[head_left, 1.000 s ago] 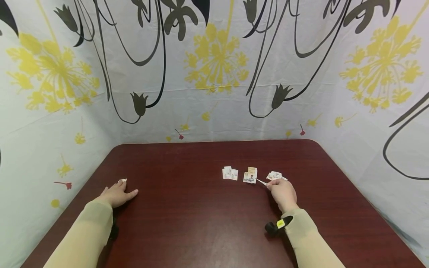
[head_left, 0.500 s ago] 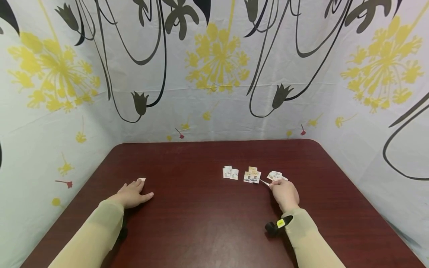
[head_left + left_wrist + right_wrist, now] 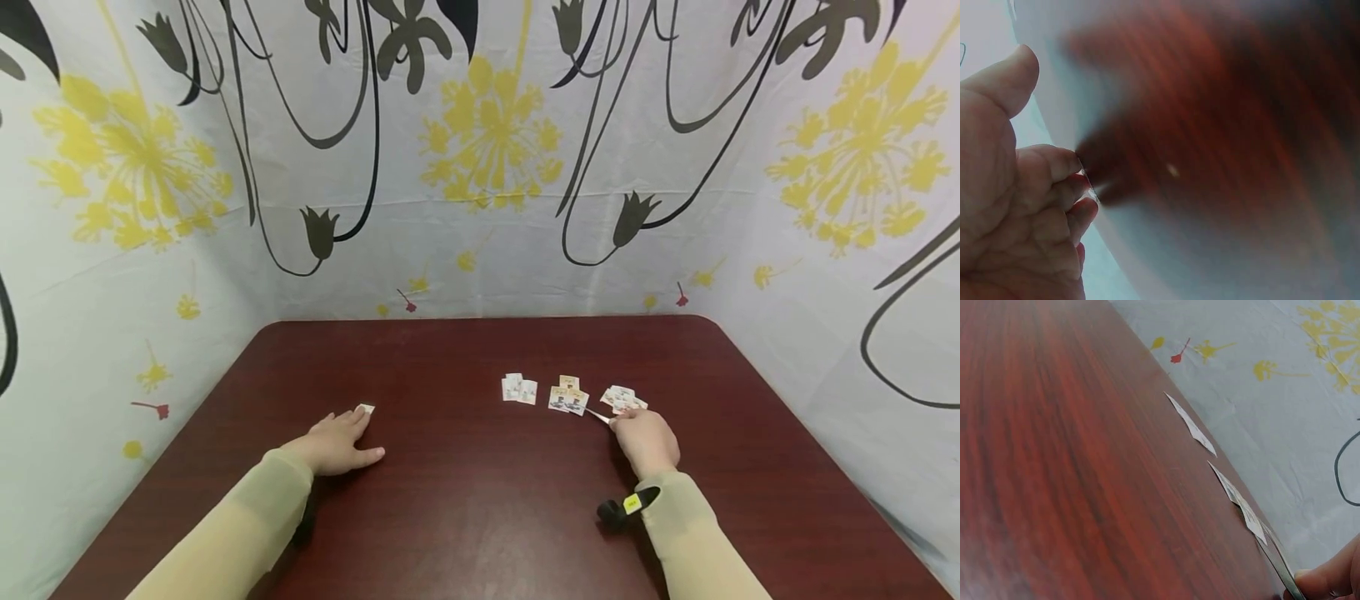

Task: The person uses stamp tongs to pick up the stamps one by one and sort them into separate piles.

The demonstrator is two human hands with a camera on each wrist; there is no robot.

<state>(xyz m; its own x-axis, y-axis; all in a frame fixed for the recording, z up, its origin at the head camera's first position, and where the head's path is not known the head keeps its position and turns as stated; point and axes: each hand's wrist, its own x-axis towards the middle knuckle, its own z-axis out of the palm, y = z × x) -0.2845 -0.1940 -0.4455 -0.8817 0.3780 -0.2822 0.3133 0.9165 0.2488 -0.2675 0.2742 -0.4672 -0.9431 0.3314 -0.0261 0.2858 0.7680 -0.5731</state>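
My right hand (image 3: pixel 647 442) pinches a pair of metal tweezers (image 3: pixel 1280 565), whose tips point left at the middle cluster of small printed paper pieces (image 3: pixel 567 401). In the right wrist view the tweezers' tips meet the edge of that cluster; whether they grip a piece I cannot tell. Toward the left of the table, my left hand (image 3: pixel 337 443) lies palm down with fingers extended and thumb spread. Its fingertips press on a small white paper piece (image 3: pixel 366 408), mostly hidden under them.
Two more clusters of paper pieces lie on the dark red table (image 3: pixel 465 500): one on the left (image 3: pixel 519 389), one on the right (image 3: pixel 621 397), just beyond my right hand. A patterned cloth (image 3: pixel 510 267) hangs around the table's back and sides.
My left hand has slid right across the table with the paper piece under its fingertips. At the middle cluster, a front piece has shifted right; the tweezers have moved slightly right.
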